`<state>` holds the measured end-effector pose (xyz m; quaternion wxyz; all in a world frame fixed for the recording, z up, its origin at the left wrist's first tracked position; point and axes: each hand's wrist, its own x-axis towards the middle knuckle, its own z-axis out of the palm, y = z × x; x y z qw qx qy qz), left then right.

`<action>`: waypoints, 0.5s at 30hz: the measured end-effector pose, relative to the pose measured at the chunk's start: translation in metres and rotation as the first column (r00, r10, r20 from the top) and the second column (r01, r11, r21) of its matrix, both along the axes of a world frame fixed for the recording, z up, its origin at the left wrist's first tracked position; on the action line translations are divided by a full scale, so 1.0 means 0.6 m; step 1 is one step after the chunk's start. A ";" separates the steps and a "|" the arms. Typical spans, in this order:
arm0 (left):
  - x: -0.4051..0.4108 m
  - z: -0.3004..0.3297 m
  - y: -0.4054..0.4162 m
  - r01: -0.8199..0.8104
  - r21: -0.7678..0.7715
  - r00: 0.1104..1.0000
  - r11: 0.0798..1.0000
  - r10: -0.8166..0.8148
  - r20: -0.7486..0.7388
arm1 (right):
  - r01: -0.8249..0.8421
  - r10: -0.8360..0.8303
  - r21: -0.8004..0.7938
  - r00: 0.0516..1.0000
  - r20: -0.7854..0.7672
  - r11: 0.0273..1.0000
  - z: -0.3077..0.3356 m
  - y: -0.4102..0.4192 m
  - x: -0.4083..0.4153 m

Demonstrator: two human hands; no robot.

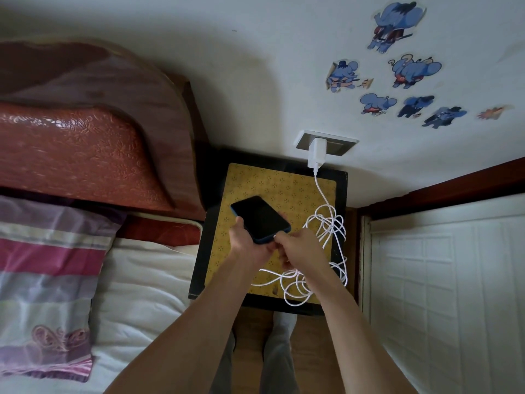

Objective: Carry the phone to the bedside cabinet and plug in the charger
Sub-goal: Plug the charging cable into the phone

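A dark phone (260, 217) in a blue case, screen black, hangs above the bedside cabinet (284, 189), which has a black frame and a yellow patterned top. My left hand (247, 240) grips the phone's lower end from below. My right hand (298, 248) pinches the plug end of the white cable (326, 223) right at the phone's bottom edge; the connector tip is hidden by my fingers. The cable lies in tangled loops on the cabinet's right side and runs up to a white charger (316, 155) plugged into the wall socket (338, 145).
A bed with a red headboard (79, 149), a striped pillow (48, 268) and white bedding (142, 297) lies to the left of the cabinet. A white panelled door (443, 280) stands on the right. Cartoon stickers (412, 72) cover the wall above. My legs stand on the wooden floor below.
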<state>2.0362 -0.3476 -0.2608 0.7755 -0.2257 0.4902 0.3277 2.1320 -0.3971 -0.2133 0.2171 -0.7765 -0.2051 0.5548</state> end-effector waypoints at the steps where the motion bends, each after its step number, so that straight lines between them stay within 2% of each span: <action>1: 0.002 0.003 -0.001 -0.019 -0.011 0.999 1.000 0.019 0.027 | -0.050 0.051 -0.026 0.998 0.032 0.998 0.003 0.005 0.008; 4: 0.005 0.006 -0.003 -0.043 -0.005 0.998 0.999 0.043 0.047 | -0.227 0.253 -0.123 0.923 0.290 0.966 -0.001 0.020 0.031; 6: 0.005 0.003 -0.006 -0.028 0.011 0.999 1.000 0.028 0.033 | -0.336 0.364 -0.141 0.847 0.387 0.931 -0.011 0.030 0.030; 9: 0.002 0.001 -0.011 0.013 0.033 1.000 0.999 -0.014 0.022 | -0.448 0.453 -0.117 0.790 0.413 0.887 -0.039 0.052 0.010; 15: -0.017 -0.008 -0.022 0.093 0.104 0.991 0.990 -0.102 0.083 | -0.445 0.457 -0.111 0.835 0.306 0.889 -0.098 0.083 -0.021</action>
